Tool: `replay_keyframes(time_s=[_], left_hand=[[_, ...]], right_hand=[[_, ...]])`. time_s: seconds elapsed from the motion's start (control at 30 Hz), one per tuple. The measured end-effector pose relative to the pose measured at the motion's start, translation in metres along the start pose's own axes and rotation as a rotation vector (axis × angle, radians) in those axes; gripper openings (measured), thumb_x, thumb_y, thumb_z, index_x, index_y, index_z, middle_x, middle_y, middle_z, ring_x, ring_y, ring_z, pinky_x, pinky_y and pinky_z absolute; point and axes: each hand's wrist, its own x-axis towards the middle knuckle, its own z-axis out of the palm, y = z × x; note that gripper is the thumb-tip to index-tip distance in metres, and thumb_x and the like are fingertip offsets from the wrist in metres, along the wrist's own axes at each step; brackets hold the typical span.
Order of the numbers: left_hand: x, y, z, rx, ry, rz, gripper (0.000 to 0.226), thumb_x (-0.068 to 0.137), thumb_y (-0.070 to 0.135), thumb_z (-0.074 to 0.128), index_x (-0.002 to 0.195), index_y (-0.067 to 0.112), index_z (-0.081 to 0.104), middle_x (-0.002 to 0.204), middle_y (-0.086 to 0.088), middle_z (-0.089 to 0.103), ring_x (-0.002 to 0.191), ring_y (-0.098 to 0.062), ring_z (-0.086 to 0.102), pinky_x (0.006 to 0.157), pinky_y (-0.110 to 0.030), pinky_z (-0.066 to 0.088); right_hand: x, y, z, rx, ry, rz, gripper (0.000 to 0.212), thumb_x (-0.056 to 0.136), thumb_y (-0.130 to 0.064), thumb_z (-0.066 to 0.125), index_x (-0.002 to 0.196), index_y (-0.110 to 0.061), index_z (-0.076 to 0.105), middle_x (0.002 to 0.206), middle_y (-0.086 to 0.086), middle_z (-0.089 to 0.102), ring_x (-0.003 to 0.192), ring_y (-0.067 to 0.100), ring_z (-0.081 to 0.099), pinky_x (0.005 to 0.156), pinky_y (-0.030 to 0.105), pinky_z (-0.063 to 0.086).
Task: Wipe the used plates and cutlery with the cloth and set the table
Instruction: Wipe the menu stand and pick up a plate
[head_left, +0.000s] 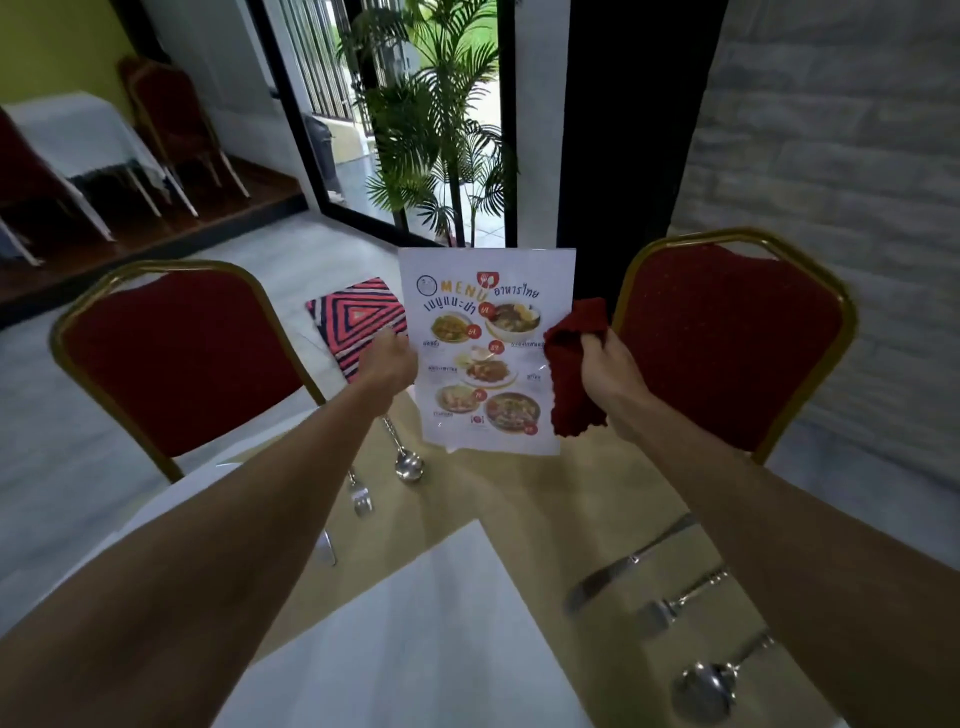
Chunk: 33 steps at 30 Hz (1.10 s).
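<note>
Left hand (387, 358): pinches the menu (483, 353) at its 9 o'clock edge; the fingertips are hidden behind the sheet.
Right hand (605, 364): fist closed round the red cloth (576, 364), which hangs bunched against the menu's 3 o'clock edge.
Menu axis: long side runs 12 to 6, held nearly upright above the far end of the table (519, 519), printed face towards the wearer.
Key relation: the cloth touches the sheet's right margin, so a wipe would travel from 3 towards 9 across the short axis, with the left hand bracing the far side (my judgement, not something seen).
Nearer hand: the right one, since it already carries the cloth.
Far cutlery: spoon (408, 465), fork (361, 499) and knife (327, 548) lie at 7 o'clock from the menu, partly under the left forearm.
Near cutlery: second knife (628, 564), second fork (680, 597) and second spoon (706, 686) sit at 5 o'clock, handles pointing towards 1.
Plates: none in view.
Chairs: red chair (182, 358) at 9, another red chair (727, 338) at 3.
</note>
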Motion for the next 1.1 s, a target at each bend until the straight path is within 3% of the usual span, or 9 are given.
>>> replay_keyframes(time_s=[0.17, 0.3, 0.43, 0.63, 0.7, 0.83, 0.93, 1.03, 1.1], left_hand=[[0.007, 0.004, 0.013, -0.205, -0.069, 0.009, 0.036, 0.107, 0.018, 0.03, 0.125, 0.007, 0.06, 0.121, -0.009, 0.064, 0.094, -0.019, 0.059, 0.076, -0.031, 0.049], [-0.01, 0.01, 0.0, -0.357, -0.02, 0.068, 0.028, 0.106, 0.021, 0.041, 0.111, 0.012, 0.067, 0.103, 0.001, 0.071, 0.087, -0.014, 0.066, 0.071, -0.025, 0.054], [-0.057, 0.019, -0.011, -0.56, -0.084, 0.165, 0.024, 0.106, 0.033, 0.043, 0.113, 0.019, 0.062, 0.114, -0.003, 0.072, 0.106, -0.024, 0.07, 0.092, -0.049, 0.056], [-0.175, -0.02, -0.01, -1.132, -0.171, -0.103, 0.038, 0.106, 0.034, 0.041, 0.138, 0.016, 0.053, 0.135, -0.01, 0.063, 0.123, -0.034, 0.061, 0.102, -0.06, 0.046], [-0.218, -0.035, -0.02, -1.12, -0.097, -0.154, 0.036, 0.105, 0.033, 0.043, 0.131, 0.016, 0.059, 0.13, -0.01, 0.066, 0.121, -0.034, 0.062, 0.103, -0.061, 0.045], [-0.266, -0.055, -0.043, -1.078, 0.048, -0.365, 0.022, 0.099, 0.029, 0.051, 0.103, 0.016, 0.068, 0.111, -0.002, 0.075, 0.112, -0.033, 0.067, 0.097, -0.054, 0.052], [-0.317, -0.067, -0.062, -1.077, 0.022, -0.446, 0.021, 0.093, 0.029, 0.049, 0.097, 0.021, 0.068, 0.109, 0.0, 0.073, 0.101, -0.025, 0.068, 0.093, -0.049, 0.053], [-0.375, -0.066, -0.068, -0.999, 0.068, -0.508, 0.017, 0.089, 0.024, 0.051, 0.081, 0.02, 0.065, 0.091, -0.005, 0.068, 0.083, -0.02, 0.061, 0.078, -0.037, 0.053], [-0.415, -0.064, -0.076, -0.935, 0.05, -0.448, 0.024, 0.095, 0.02, 0.049, 0.077, 0.019, 0.066, 0.077, -0.002, 0.067, 0.07, -0.018, 0.059, 0.068, -0.032, 0.052]], right_hand=[[0.011, 0.001, 0.007, -0.067, -0.069, -0.017, 0.05, 0.107, -0.051, 0.028, 0.144, -0.026, 0.049, 0.119, -0.001, 0.06, 0.105, 0.023, 0.061, 0.096, 0.039, 0.051], [0.004, -0.004, -0.006, -0.016, 0.056, -0.058, 0.039, 0.107, -0.041, 0.037, 0.133, -0.02, 0.058, 0.117, 0.005, 0.067, 0.097, 0.022, 0.063, 0.085, 0.036, 0.052], [-0.029, -0.028, -0.033, -0.021, 0.252, -0.148, 0.034, 0.106, -0.036, 0.042, 0.125, -0.016, 0.062, 0.104, 0.0, 0.062, 0.095, 0.019, 0.058, 0.079, 0.029, 0.041], [-0.144, -0.044, -0.062, 0.014, 0.229, -0.202, 0.024, 0.104, -0.039, 0.047, 0.103, -0.022, 0.064, 0.09, -0.009, 0.065, 0.088, 0.013, 0.063, 0.069, 0.029, 0.043], [-0.19, -0.035, -0.06, -0.115, 0.161, -0.246, 0.029, 0.106, -0.037, 0.044, 0.119, -0.02, 0.064, 0.101, -0.01, 0.066, 0.096, 0.014, 0.063, 0.073, 0.029, 0.041], [-0.271, 0.009, -0.048, -0.572, 0.1, -0.442, 0.057, 0.103, -0.03, 0.037, 0.157, -0.012, 0.034, 0.157, 0.008, 0.042, 0.146, 0.024, 0.036, 0.117, 0.045, 0.034], [-0.359, 0.032, -0.041, -0.819, 0.05, -0.626, 0.06, 0.095, -0.025, 0.042, 0.154, -0.01, 0.04, 0.163, 0.01, 0.033, 0.152, 0.029, 0.026, 0.118, 0.057, 0.029], [-0.422, 0.013, -0.012, -0.875, -0.275, -0.841, 0.068, 0.087, -0.026, 0.044, 0.155, -0.017, 0.04, 0.164, 0.003, 0.031, 0.154, 0.024, 0.022, 0.121, 0.057, 0.02], [-0.424, -0.009, 0.004, -0.921, -0.285, -0.855, 0.069, 0.088, -0.034, 0.039, 0.157, -0.025, 0.035, 0.166, 0.0, 0.027, 0.155, 0.023, 0.016, 0.123, 0.056, 0.009]])
